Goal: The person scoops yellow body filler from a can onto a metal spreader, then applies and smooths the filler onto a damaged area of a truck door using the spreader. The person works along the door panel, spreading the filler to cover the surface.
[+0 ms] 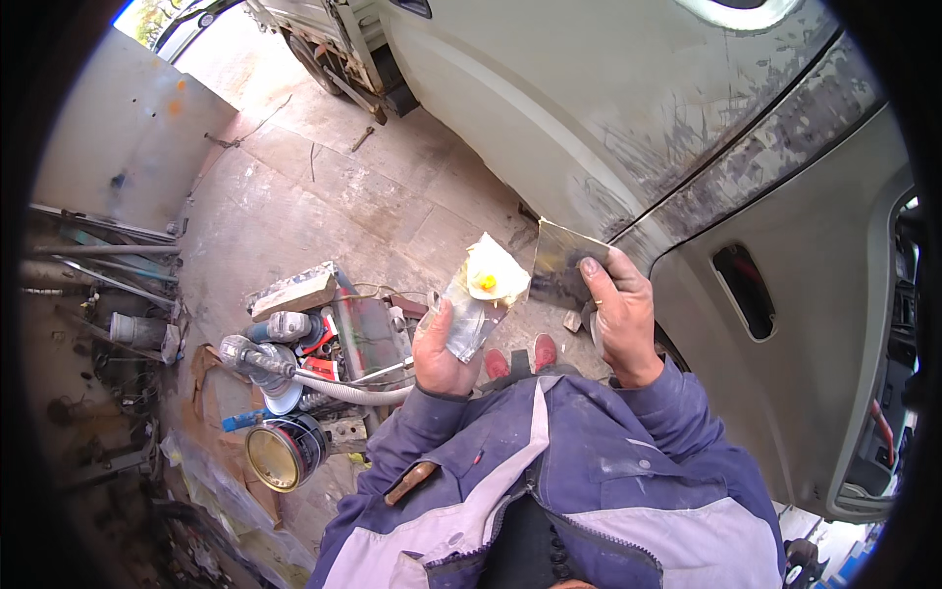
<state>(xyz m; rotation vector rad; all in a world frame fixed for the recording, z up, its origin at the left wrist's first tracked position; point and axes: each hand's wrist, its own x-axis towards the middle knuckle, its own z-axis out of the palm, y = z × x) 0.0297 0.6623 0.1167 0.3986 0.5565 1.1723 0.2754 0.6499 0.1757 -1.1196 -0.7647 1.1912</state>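
Note:
My left hand (437, 355) grips a flat metal filler plate (468, 331), thumb along its edge. A lump of cream-coloured body filler (497, 267) lies on the plate, with a bright yellow dab (485, 283) on top that looks like hardener paste. Between the thumb and fingers of my right hand (626, 319) is a thin, wide metal spreader (567, 257). Its near corner comes close to the filler plate; whether the two touch I cannot tell. Just beyond my right hand stands a grey-green vehicle body (549, 118) with scuffed, sanded patches.
On my left, a power sander (260, 360) with a hose lies on a cluttered low stand (368, 329). In front of it sits an open-topped round tin (277, 458). Metal bars (118, 250) lie along the left wall. A wooden handle (410, 483) sticks out of my jacket.

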